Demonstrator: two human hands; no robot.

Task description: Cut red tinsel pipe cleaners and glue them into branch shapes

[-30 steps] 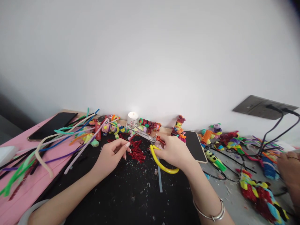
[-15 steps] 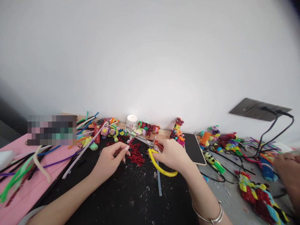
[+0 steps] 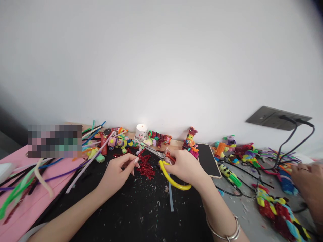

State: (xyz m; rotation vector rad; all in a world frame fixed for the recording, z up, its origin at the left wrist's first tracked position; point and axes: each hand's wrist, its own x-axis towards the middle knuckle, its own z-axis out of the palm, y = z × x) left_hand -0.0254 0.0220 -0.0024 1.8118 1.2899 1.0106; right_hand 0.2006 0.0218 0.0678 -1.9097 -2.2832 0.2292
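Note:
My right hand (image 3: 185, 164) grips a pair of scissors (image 3: 158, 154) with yellow and orange handles. Their blades, slightly parted, point left towards the white paper cup. Left of them, my left hand (image 3: 121, 171) is closed in a pinch, with thumb and fingertips together. What sits between those fingertips is too small to make out. Just behind and right of the pinch lies a pile of red glittery pipe-cleaner pieces (image 3: 146, 168) on the black mat (image 3: 121, 215). A translucent strip, perhaps a glue stick (image 3: 171, 198), lies beneath the scissors' handles.
Several pipe-cleaner figures (image 3: 191, 143) stand or lie along the wall beside a white paper cup (image 3: 141, 132). A phone or tablet (image 3: 208, 159) lies right of my right hand. Loose pipe cleaners (image 3: 25, 188) cover the pink sheet. Cables (image 3: 280, 151) and another person's hand (image 3: 306, 181) are at right.
Both my hands and the scissors hold almost the same pose. The other person's hand at right has come slightly further into view, and the view has shifted a little.

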